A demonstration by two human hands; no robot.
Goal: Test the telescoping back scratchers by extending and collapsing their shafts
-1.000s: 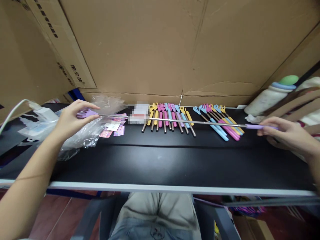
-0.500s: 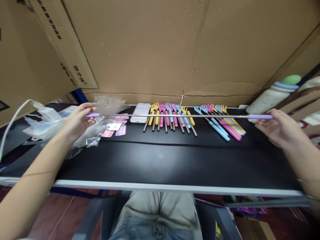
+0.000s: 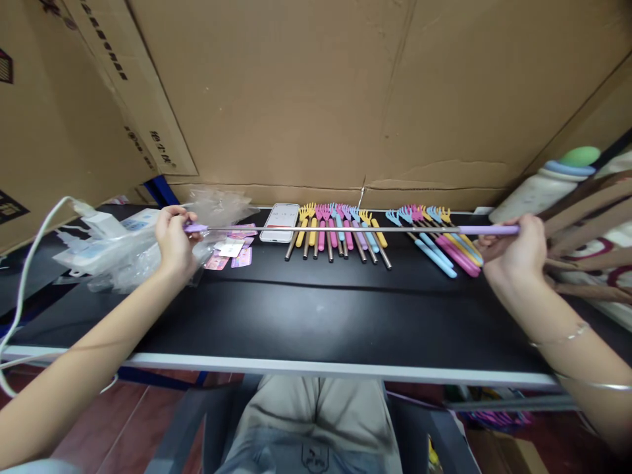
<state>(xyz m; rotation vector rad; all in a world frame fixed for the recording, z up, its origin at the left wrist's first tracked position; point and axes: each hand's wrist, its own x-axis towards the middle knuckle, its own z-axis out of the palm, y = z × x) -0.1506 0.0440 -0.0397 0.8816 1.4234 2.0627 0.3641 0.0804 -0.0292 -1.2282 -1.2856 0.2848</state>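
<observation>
A telescopic back scratcher (image 3: 336,230) with a thin metal rod spans level between my two hands above the black table. My left hand (image 3: 175,240) pinches its small purple end. Around the purple handle at the other end, my right hand (image 3: 516,253) is closed. Behind the rod lies a row of back scratchers (image 3: 322,234) in yellow, pink, blue and purple, claw heads toward the cardboard. A second group of back scratchers (image 3: 439,243), with handles pointing toward me, lies close to my right hand.
A phone (image 3: 279,224) and small printed cards (image 3: 230,250) lie beside clear plastic bags (image 3: 133,263). A white power strip (image 3: 106,240) with a cable is at the left. A bottle with a green lid (image 3: 548,181) leans at the right. Cardboard (image 3: 296,99) walls the back.
Both hands have moved closer together, the right one more. The rod between the purple ends looks shorter, and the handle has shifted left.
</observation>
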